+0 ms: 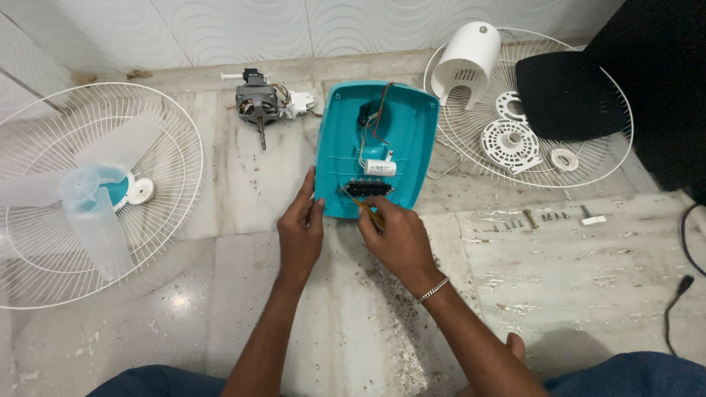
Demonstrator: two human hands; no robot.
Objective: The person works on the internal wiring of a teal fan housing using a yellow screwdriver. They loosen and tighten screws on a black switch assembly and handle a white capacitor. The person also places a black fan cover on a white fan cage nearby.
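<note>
Between both hands, teal fan base (346, 125)

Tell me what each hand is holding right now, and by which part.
The right hand grips a screwdriver by its yellow handle, tip at the black switch block. The left hand steadies the teal housing by its lower left edge.

teal fan base (346, 140), opened, screwdriver (365, 209) inside
</note>
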